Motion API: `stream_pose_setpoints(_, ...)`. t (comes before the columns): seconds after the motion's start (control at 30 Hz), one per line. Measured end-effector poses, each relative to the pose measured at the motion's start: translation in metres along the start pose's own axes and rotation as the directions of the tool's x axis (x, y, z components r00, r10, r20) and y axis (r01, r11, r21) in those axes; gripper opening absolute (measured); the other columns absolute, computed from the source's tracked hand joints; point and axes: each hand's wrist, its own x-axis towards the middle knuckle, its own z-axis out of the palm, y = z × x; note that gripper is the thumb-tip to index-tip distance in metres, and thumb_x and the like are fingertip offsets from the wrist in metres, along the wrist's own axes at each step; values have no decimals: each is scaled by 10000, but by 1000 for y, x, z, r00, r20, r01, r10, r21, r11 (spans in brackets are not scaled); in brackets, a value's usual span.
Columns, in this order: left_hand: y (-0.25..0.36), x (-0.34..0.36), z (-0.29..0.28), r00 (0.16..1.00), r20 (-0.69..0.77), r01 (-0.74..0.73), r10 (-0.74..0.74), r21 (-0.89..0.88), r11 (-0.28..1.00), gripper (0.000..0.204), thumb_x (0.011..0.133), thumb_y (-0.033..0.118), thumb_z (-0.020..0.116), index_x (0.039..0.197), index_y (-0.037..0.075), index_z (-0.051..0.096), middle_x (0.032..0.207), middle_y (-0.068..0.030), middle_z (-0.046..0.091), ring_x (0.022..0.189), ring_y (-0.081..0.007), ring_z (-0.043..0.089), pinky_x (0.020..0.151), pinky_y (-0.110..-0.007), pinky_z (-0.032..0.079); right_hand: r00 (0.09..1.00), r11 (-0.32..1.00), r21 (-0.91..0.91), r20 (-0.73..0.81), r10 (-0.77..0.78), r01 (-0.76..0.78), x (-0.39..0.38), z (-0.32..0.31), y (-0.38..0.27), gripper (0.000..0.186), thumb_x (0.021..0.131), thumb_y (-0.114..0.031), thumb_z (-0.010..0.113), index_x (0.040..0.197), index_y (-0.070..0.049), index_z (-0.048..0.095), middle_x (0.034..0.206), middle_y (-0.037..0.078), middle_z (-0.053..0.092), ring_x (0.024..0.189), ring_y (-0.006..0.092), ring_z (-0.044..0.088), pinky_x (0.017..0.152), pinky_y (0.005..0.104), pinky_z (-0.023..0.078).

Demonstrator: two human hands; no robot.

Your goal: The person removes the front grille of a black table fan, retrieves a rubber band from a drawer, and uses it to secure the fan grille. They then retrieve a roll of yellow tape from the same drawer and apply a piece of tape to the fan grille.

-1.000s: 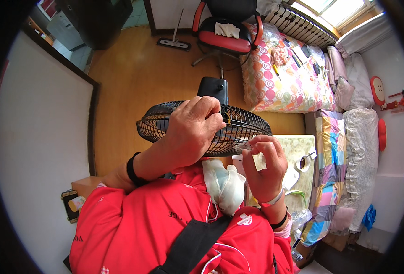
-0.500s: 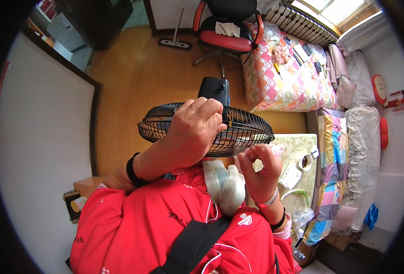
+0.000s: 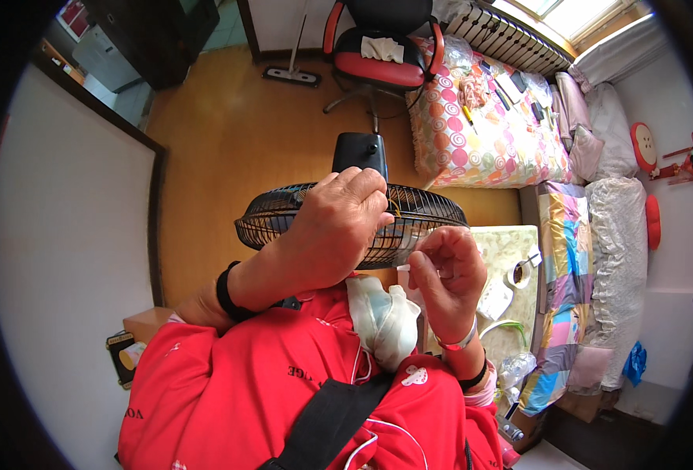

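A black fan [image 3: 433, 210] stands in front of me, its wire guard facing my body and its motor housing [image 3: 357, 150] behind. My left hand [image 3: 335, 223] is closed over the guard's top rim, thumb and fingers pinched together. Beside those fingertips a thin yellow tie [image 3: 395, 208] shows on the wires. Just in front of the guard's right side, my right hand [image 3: 448, 278] has thumb and forefinger drawn together at a small whitish, see-through piece; its kind cannot be made out. A pale wrapped cloth bundle [image 3: 382, 317] rests against my red clothing below the fan.
A marbled table [image 3: 528, 243] at right bears a tape roll [image 3: 519, 273], a white packet [image 3: 495, 299] and clear plastic [image 3: 517, 366]. Beyond are a bed [image 3: 460, 145] with scattered items, a red-black chair [image 3: 382, 66] and a flat mop [image 3: 292, 76]. A patterned sofa [image 3: 566, 258] lines the right.
My right hand has lifted slightly and its fingers have tilted at the guard. The left hand stays at the rim. The whole view has shifted a little.
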Motion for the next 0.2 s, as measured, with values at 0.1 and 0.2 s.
stream_pose_setpoints(0.1, 0, 0, 0, 1000, 8, 19, -19, -28, 999, 193, 767, 18, 734, 832, 9, 553, 937, -131, 568, 818, -338, 580, 733, -435, 483, 999, 991, -123, 15, -47, 49, 4, 0, 3, 248, 894, 114, 663, 1068, -6, 535, 927, 22, 576, 748, 45, 572, 618, 185, 459)
stream_pose_setpoints(0.2, 0, 2, -1, 999, 20, 48, -47, -50, 998, 184, 774, 14, 731, 830, 16, 556, 942, -133, 568, 825, -350, 578, 745, -439, 484, 999, 992, -130, 46, 1, 5, 2, -1, 3, 285, 894, 106, 667, 1112, -6, 521, 930, 26, 580, 772, 57, 594, 632, 190, 469)
